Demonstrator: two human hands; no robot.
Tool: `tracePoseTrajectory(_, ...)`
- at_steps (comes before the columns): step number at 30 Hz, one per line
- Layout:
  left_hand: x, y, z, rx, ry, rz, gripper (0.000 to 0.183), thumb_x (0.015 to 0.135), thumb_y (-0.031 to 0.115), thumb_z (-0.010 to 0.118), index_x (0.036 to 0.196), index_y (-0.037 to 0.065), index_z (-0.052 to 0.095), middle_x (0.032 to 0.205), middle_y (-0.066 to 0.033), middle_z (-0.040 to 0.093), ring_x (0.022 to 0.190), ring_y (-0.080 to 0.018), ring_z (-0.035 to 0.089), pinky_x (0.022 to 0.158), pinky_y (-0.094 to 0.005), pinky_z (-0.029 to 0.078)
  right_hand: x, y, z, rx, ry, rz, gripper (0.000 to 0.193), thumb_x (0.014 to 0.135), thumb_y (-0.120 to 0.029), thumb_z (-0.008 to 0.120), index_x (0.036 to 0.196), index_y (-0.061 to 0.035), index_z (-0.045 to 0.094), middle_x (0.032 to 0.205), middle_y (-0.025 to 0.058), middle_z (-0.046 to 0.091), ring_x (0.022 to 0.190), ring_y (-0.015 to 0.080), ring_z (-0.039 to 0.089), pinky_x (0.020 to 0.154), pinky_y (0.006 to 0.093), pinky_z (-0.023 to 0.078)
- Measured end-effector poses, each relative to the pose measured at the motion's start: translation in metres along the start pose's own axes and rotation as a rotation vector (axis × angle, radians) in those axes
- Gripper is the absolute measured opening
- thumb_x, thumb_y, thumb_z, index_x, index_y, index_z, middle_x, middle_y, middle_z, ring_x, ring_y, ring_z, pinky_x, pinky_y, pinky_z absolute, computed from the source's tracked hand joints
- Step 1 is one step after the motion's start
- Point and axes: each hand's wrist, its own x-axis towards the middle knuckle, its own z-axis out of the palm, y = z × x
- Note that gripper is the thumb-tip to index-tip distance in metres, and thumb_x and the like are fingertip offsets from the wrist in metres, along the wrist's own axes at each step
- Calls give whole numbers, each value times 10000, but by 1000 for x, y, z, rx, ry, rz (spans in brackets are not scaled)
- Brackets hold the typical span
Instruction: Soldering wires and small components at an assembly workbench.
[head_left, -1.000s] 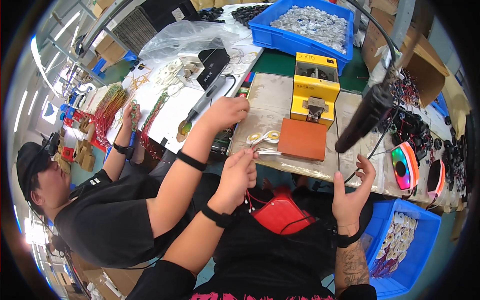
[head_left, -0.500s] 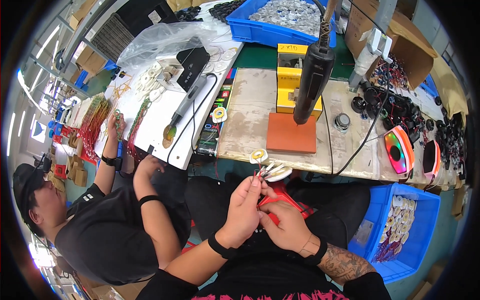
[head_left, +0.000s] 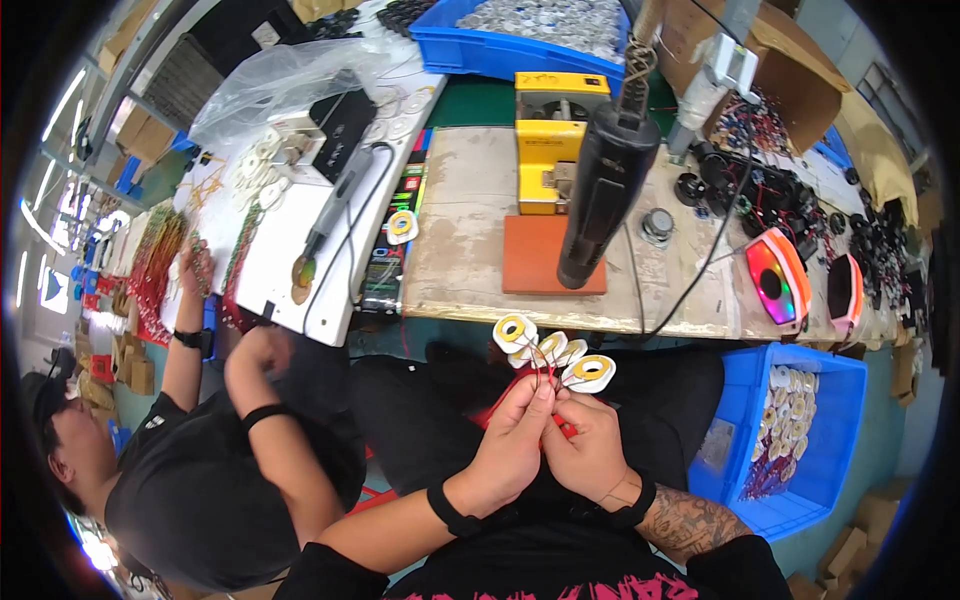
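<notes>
My left hand (head_left: 512, 445) is closed in a pinch on the red and dark wires (head_left: 543, 366) of several small white discs with yellow rings (head_left: 594, 371). The discs fan out above my fingertips, yellow sides up. Pressed against it, my right hand (head_left: 588, 448) is also closed, its thumb and fingers on the same bunch of wires. Red wire shows between the two hands, over my lap; the lower ends are hidden by my fingers. A similar disc (head_left: 402, 227) lies apart on the bench's left side.
Ahead on the bench (head_left: 460, 215) are an orange pad (head_left: 525, 262), a hanging black tool (head_left: 608, 190) and a yellow dispenser (head_left: 535, 165). A blue bin (head_left: 850, 400) with wired discs stands right. At left a co-worker's hand (head_left: 196, 265) holds wires; a soldering iron (head_left: 325, 215) lies nearby.
The bunch of discs has turned and spread, now showing more yellow faces. My right hand has moved up beside my left. The view has shifted slightly, and the co-worker's nearer hand has moved.
</notes>
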Motion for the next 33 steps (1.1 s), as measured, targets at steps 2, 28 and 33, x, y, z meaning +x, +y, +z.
tracePoseTrajectory(2, 1, 1, 2, 19, -88, -57, 272, 1119, 228, 455, 1254, 25, 576, 1169, -25, 621, 1096, -96, 567, 987, -265, 455, -7, 3, -15, -48, 32, 30, 171, 918, -108, 711, 1041, 11, 716, 946, 182, 717, 852, 321, 718, 751, 381, 546)
tracePoseTrajectory(28, 52, -50, -171, 279, 344, -474, 349, 1021, 377, 595, 1229, 99, 628, 949, -27, 690, 823, -140, 634, 753, -281, 524, -205, 180, -410, -531, 591, 885, 308, 991, -256, 587, 850, 5, 668, 693, 42, 619, 651, 131, 594, 614, 317, 474)
tracePoseTrajectory(33, 43, -49, -176, 231, 397, -407, 301, 1029, 309, 587, 1207, 69, 630, 933, -46, 700, 834, -154, 646, 766, -285, 534, -248, 239, -374, -326, 709, 865, 308, 975, -267, 603, 908, 21, 687, 743, 70, 662, 692, 161, 626, 669, 339, 500)
